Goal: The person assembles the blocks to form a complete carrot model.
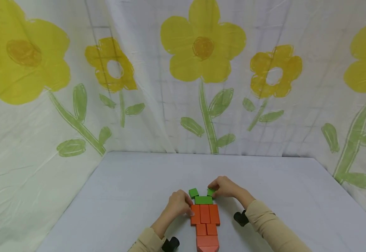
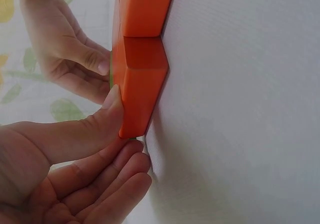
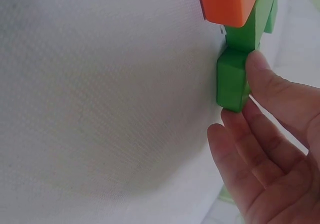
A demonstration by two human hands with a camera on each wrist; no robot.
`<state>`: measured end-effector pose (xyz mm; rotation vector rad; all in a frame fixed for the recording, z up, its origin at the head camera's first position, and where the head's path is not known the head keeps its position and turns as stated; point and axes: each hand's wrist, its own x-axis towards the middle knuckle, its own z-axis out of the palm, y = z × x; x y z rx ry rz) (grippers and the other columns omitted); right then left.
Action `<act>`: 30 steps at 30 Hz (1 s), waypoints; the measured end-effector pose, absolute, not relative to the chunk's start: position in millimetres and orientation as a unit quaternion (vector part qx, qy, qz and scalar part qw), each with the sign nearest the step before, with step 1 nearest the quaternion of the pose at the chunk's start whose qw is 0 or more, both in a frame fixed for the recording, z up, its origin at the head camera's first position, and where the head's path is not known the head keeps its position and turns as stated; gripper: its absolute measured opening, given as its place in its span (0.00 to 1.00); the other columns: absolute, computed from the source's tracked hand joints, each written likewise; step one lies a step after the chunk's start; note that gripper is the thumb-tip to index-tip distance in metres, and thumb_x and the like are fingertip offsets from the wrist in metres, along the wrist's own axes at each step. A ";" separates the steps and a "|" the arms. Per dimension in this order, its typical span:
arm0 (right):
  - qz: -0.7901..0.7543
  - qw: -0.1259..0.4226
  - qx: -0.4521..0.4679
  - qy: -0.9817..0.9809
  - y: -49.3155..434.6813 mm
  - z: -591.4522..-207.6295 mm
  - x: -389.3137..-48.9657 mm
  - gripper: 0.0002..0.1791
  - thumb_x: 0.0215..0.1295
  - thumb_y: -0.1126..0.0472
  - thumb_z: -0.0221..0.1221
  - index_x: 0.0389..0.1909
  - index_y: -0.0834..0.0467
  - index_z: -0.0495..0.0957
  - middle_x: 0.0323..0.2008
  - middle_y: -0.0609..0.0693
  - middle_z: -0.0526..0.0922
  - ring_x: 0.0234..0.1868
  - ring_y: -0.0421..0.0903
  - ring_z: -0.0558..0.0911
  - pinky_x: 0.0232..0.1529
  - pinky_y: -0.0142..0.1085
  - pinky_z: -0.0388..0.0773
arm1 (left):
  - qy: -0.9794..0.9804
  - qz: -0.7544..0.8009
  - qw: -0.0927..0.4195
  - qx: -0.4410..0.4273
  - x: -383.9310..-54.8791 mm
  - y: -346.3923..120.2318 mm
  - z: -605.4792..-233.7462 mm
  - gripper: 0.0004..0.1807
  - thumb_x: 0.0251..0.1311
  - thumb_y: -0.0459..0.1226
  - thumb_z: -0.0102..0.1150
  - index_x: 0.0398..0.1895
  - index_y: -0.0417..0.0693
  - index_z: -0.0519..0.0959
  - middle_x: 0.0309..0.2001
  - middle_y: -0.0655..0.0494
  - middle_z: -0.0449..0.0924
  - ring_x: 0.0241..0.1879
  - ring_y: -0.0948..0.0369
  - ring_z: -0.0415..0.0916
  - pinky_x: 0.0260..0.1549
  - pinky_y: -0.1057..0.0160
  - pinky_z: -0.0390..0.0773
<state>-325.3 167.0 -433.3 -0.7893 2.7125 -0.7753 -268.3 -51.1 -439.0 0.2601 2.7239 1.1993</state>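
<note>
Orange and green blocks lie flat on the white table in one long figure. My left hand (image 1: 178, 203) holds the far corner of the left upright orange block (image 1: 195, 217), its thumb on the edge and its fingertips at the far end. On the right, my right hand (image 1: 227, 188) pinches a small green block (image 3: 232, 78) between thumb and fingers. This block touches the end of a longer green block (image 1: 203, 200), which lies across the top of the orange row. A second small green block (image 1: 193, 193) is tilted at the upper left corner.
Below the row are two smaller orange blocks (image 1: 206, 229) and a wider reddish block (image 1: 207, 240) towards me. The white table (image 1: 132, 185) runs back to a hanging cloth (image 1: 148, 115) with yellow flowers. Black wrist cameras (image 1: 241, 218) stick out by both sleeves.
</note>
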 end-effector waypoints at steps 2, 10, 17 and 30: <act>-0.264 0.105 -0.268 0.921 166.9 -432.8 -324.8 0.18 0.52 0.69 0.70 0.45 0.68 0.83 0.42 0.57 0.85 0.40 0.44 0.81 0.42 0.37 0.78 | 0.909 0.399 0.073 0.091 -267.8 -51.4 -438.5 0.13 0.34 0.26 0.79 0.25 0.37 0.83 0.23 0.54 0.79 0.23 0.60 0.71 0.23 0.63 0.74; -0.279 0.105 -0.262 0.918 168.0 -432.4 -322.9 0.16 0.58 0.67 0.66 0.46 0.69 0.82 0.42 0.58 0.85 0.41 0.48 0.82 0.41 0.38 0.78 | 0.911 0.394 0.067 0.099 -266.9 -52.4 -437.5 0.13 0.33 0.26 0.80 0.25 0.38 0.84 0.23 0.54 0.79 0.23 0.61 0.71 0.23 0.64 0.74; -0.291 0.093 -0.222 0.926 172.0 -433.2 -319.9 0.15 0.63 0.63 0.62 0.46 0.70 0.82 0.43 0.59 0.85 0.44 0.54 0.82 0.43 0.43 0.78 | 0.910 0.396 0.069 0.102 -267.0 -52.1 -438.7 0.13 0.34 0.26 0.79 0.25 0.37 0.84 0.23 0.53 0.80 0.24 0.60 0.72 0.23 0.63 0.74; -0.277 0.016 -0.174 0.945 182.2 -440.9 -317.1 0.19 0.69 0.58 0.57 0.49 0.71 0.79 0.49 0.65 0.80 0.56 0.64 0.74 0.57 0.56 0.68 | 0.938 0.315 0.039 0.142 -263.7 -51.8 -436.5 0.18 0.37 0.29 0.78 0.34 0.35 0.82 0.32 0.49 0.81 0.32 0.53 0.77 0.33 0.57 0.78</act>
